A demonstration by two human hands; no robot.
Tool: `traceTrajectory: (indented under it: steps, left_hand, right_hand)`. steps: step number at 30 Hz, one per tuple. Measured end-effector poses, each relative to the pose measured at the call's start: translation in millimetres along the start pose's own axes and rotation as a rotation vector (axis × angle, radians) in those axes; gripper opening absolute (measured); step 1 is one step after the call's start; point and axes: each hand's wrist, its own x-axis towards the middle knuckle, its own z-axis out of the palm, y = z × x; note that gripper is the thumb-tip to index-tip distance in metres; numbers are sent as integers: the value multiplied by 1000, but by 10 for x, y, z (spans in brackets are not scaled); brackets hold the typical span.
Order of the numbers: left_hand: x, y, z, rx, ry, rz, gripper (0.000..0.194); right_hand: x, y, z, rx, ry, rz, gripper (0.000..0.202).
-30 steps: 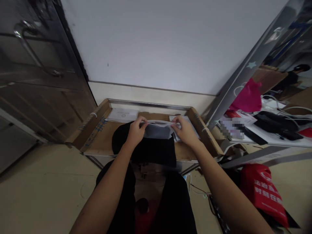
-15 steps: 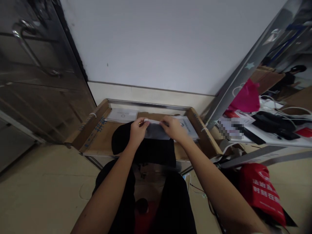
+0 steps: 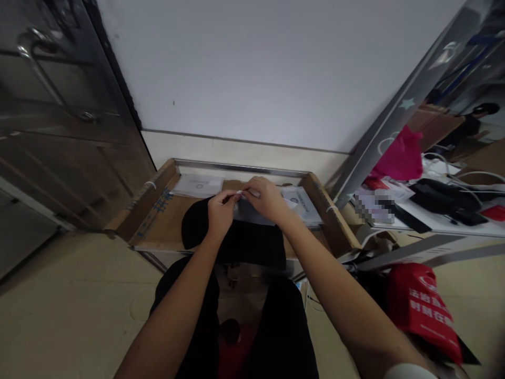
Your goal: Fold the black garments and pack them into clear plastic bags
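A translucent plastic bag [image 3: 254,215] is pinched along its upper edge by my left hand [image 3: 221,208], whose thumb and fingertips are closed. Next to it, my right hand [image 3: 266,197] grips the same edge, and the fingertips of both hands nearly meet. Below the bag lies a folded black cloth item [image 3: 252,245], which reaches over the front edge of a cardboard tray [image 3: 160,231]. Flat printed bags rest in the tray, one at the back left [image 3: 197,185] and some at the right [image 3: 305,205].
A steel door [image 3: 67,142] stands on the left. To the right, a white table [image 3: 445,223] holds a pink bag [image 3: 402,155], cables and black items. A red bag [image 3: 426,310] is below it. Another person [image 3: 469,129] sits far back right.
My right hand has moved left along the bag's edge, close to my left hand. More of the printed bags at the right now shows.
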Motion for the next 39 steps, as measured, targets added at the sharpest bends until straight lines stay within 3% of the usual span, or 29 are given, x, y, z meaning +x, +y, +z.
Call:
traceTrajectory:
  steps: [7, 13, 17, 22, 27, 29, 32, 35, 39]
  left_hand:
    - [-4, 14, 5, -11, -3, -29, 10]
    - [89, -90, -112, -229, 106, -173, 20]
    - [185, -127, -228, -374, 174, -46, 24]
    - [219, -123, -325, -207, 117, 81, 11]
    - [209, -170, -436, 394, 18, 45, 31]
    - [178, -200, -371, 605, -38, 88, 27]
    - [101, -260, -158, 753, -165, 182, 20]
    - [21, -340, 36, 850, -285, 203, 30]
    - [-63, -448, 103, 947, -425, 227, 43]
  right_hand:
    - [10, -27, 3, -122, -67, -43, 14]
    - [-235, 217, -193, -208, -19, 15, 12]
    - [-444, 411, -413, -245, 43, 42, 13]
    - [-590, 399, -488, -367, 120, 41, 19]
    - [-794, 263, -233, -500, -316, 84, 19]
    - [-829, 222, -111, -469, -388, 103, 18]
    - [-748, 230, 60, -376, -305, 123, 23]
    - [-561, 353, 272, -266, -201, 130, 35]
    - [-353, 601, 642, -129, -179, 93, 49]
